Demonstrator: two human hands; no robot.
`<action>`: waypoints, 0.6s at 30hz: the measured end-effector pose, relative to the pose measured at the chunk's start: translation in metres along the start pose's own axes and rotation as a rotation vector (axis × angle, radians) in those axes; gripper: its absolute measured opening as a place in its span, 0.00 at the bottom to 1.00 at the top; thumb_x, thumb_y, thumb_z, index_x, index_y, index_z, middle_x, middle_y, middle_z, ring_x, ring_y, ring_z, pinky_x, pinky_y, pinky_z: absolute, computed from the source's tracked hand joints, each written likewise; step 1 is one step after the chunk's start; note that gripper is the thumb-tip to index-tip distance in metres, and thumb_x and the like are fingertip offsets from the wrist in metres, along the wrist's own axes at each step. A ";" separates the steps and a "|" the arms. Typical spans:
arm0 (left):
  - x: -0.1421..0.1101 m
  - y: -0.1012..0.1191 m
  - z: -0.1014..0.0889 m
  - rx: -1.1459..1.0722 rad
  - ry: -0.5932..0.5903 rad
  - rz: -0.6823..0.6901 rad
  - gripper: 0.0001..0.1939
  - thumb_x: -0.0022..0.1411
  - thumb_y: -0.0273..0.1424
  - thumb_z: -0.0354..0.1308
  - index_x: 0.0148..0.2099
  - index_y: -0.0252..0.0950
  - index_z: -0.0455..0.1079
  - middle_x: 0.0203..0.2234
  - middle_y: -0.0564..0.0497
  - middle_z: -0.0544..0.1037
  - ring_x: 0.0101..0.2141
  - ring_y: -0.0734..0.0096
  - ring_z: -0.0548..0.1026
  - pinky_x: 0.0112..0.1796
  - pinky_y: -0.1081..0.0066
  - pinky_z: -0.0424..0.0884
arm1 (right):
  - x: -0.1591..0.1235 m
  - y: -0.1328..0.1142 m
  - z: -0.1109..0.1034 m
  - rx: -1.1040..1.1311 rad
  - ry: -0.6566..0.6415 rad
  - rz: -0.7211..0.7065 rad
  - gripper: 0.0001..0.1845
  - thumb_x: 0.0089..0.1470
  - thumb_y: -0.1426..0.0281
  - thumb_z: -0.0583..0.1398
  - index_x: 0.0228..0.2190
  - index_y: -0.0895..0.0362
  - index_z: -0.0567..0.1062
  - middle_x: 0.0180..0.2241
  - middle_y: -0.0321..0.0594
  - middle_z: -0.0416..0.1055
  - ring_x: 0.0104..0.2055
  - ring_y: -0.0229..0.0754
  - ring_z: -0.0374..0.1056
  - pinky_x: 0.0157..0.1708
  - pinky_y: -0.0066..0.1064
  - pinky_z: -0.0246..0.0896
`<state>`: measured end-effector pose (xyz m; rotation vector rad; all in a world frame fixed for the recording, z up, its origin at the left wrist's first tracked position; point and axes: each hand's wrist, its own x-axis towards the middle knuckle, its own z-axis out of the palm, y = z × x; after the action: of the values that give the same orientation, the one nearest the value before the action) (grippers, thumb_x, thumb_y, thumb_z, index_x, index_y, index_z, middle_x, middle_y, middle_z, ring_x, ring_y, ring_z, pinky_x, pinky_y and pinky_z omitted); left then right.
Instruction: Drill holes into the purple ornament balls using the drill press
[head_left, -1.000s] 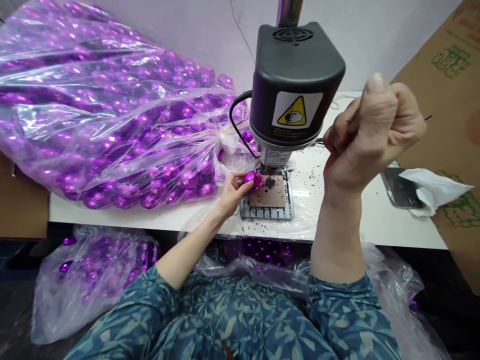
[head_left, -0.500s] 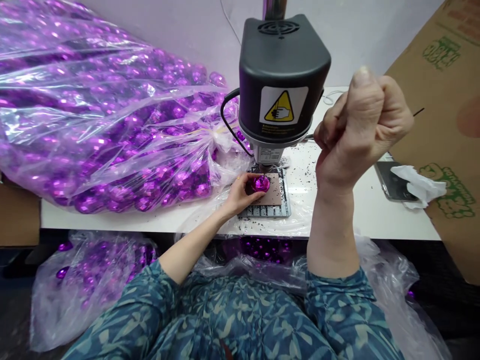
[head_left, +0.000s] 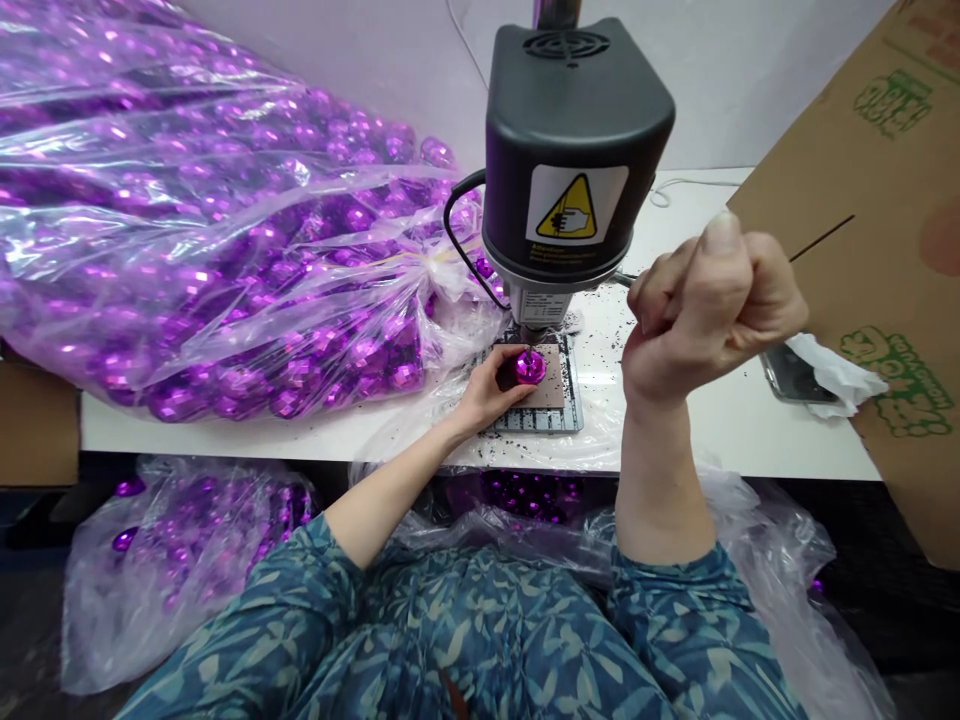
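Under a dark bench drill press (head_left: 574,130), my left hand (head_left: 487,390) pinches a shiny purple mirror-faceted ball (head_left: 530,367) between thumb and fingers. The ball rests on a brown board (head_left: 550,392) on the machine's slotted metal base (head_left: 571,410). The drill's lower end reaches down to the top of the ball; whether the bit is inside it I cannot tell. My right hand (head_left: 709,310) is closed in a fist beside the motor housing, around the press's lever (head_left: 623,279), most of which the fingers hide.
A large clear bag of purple balls (head_left: 247,250) fills the left of the white table (head_left: 750,440). Dark shavings surround the base. A phone (head_left: 793,378) and crumpled tissue (head_left: 840,375) lie at right, beside a cardboard box (head_left: 847,270). Another plastic bag (head_left: 187,560) hangs below the table edge.
My right hand has come down with the lever, and the drill's end is now at the ball. The left hand still holds the ball in nearly the same place.
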<state>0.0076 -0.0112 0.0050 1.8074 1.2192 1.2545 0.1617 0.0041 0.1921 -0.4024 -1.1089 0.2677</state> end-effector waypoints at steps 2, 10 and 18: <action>0.000 0.001 -0.001 0.015 -0.005 0.002 0.30 0.59 0.33 0.74 0.60 0.38 0.70 0.54 0.42 0.81 0.53 0.56 0.81 0.56 0.56 0.78 | -0.006 -0.001 -0.002 0.005 0.001 -0.005 0.29 0.63 0.64 0.59 0.19 0.57 0.49 0.13 0.27 0.45 0.14 0.22 0.47 0.16 0.22 0.44; -0.001 0.004 -0.001 0.017 0.000 0.007 0.29 0.59 0.32 0.74 0.60 0.38 0.70 0.54 0.42 0.81 0.53 0.56 0.81 0.56 0.56 0.78 | -0.019 0.017 -0.011 0.060 0.004 -0.176 0.30 0.63 0.67 0.59 0.19 0.59 0.45 0.14 0.28 0.38 0.14 0.22 0.43 0.16 0.20 0.44; -0.001 0.001 0.000 0.010 0.009 0.026 0.28 0.59 0.32 0.74 0.59 0.38 0.70 0.52 0.43 0.81 0.52 0.57 0.81 0.55 0.57 0.79 | -0.032 0.030 -0.019 -0.078 0.065 -0.230 0.32 0.61 0.61 0.59 0.19 0.57 0.43 0.12 0.27 0.37 0.12 0.24 0.40 0.13 0.25 0.41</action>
<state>0.0083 -0.0121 0.0057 1.8315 1.2127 1.2745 0.1651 0.0146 0.1455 -0.3471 -1.0931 0.0085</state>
